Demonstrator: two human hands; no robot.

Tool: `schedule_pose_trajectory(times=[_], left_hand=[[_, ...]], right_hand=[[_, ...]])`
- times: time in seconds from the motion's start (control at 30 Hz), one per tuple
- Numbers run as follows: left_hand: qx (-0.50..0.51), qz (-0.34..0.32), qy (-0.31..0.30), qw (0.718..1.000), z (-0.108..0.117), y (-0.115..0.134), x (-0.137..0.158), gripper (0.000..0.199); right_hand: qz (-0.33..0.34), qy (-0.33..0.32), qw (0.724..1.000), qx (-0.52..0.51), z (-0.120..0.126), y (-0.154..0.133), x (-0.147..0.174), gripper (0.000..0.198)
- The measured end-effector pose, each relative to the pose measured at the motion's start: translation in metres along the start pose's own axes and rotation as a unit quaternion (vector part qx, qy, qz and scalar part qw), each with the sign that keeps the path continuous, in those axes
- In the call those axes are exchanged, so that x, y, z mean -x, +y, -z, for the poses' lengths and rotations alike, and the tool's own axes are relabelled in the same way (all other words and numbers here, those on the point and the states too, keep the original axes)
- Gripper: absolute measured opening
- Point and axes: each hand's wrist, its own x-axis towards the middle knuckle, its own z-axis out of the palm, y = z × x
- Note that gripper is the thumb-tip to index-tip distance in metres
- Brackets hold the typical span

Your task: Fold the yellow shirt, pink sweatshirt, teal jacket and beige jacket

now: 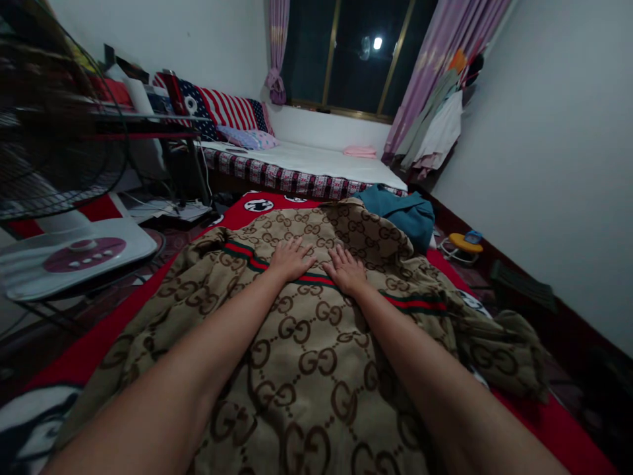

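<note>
A tan jacket (301,330) with a brown letter pattern and a green-red-green stripe lies spread out in front of me, its sleeves out to both sides. My left hand (291,259) rests flat on it just above the stripe, fingers spread. Close by on the right, my right hand (346,269) also lies flat on the cloth with its fingers apart. Neither hand grips anything. Under the jacket is a red cover (59,359) with black and white round prints. Beyond the jacket's far right edge sits a crumpled teal garment (398,214).
A standing fan (54,138) is at the left, above a white folding stool (79,257). Behind it stands a cluttered desk (163,128). A white-topped bed (316,161) lies under the window. Hanging clothes (440,128) and a small yellow stool (465,243) are at the right.
</note>
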Motion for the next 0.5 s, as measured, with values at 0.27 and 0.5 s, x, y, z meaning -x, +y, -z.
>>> schedule_pose_trajectory(times=[0.27,0.5], left_hand=[[0.006,-0.001,-0.061,0.998,0.024,0.014,0.034,0.055],[0.060,-0.133,-0.069,0.987,0.060,0.026,0.090,0.060]], right_hand=[[-0.014,-0.063,0.998,-0.020,0.026,-0.011,0.060,0.068],[0.095,0.089,0.991,0.015,0.028,0.024,0.182,0.066]])
